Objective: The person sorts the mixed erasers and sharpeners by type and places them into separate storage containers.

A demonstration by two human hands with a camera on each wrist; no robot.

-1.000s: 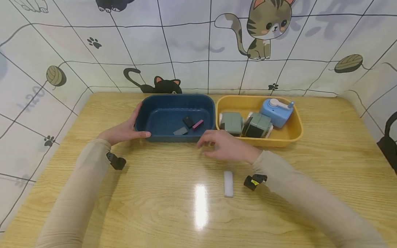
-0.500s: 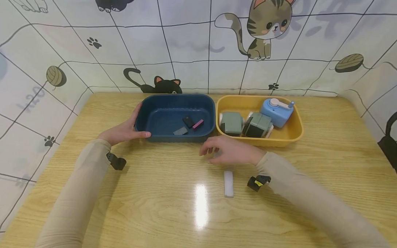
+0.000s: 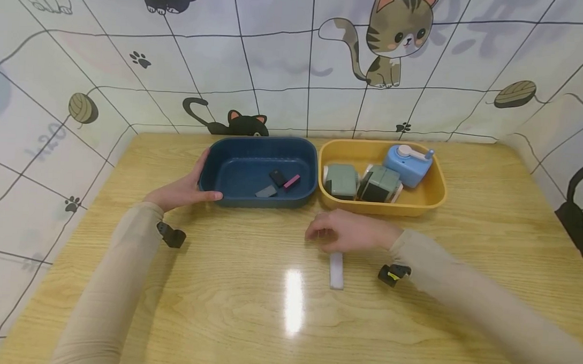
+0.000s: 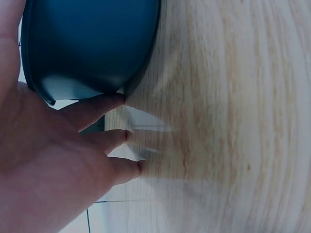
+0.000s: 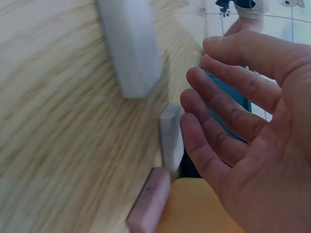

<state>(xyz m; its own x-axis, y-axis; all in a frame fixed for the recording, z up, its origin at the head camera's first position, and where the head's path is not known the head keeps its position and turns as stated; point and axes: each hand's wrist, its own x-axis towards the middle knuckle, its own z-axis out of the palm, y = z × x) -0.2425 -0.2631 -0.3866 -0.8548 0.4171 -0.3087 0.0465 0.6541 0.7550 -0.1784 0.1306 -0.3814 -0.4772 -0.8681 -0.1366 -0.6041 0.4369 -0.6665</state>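
Observation:
My left hand (image 3: 182, 194) rests against the left end of a dark blue bin (image 3: 257, 203), thumb along its front rim. In the left wrist view, the fingers (image 4: 106, 142) stretch down to the table beside the bin. My right hand (image 3: 350, 231), fingers loosely bent, holds nothing. It hovers over the table in front of the yellow bin (image 3: 387, 209), above a white bar (image 3: 336, 272). The right wrist view also shows a second whitish bar (image 5: 171, 136) and a pink bar (image 5: 150, 201), which the hand hides in the head view.
Inside the blue bin lie a black block (image 3: 277, 178), a pink block (image 3: 292, 182) and a grey block (image 3: 266, 192). The yellow bin holds a blue crank pencil sharpener (image 3: 407, 167) and two grey-green boxy devices (image 3: 342, 179). A cat-print sheet (image 3: 286, 58) stands behind the table.
My right hand has drawn back from between the bins, toward me and to the right, over the far end of the white bar. My left hand stays at the blue bin.

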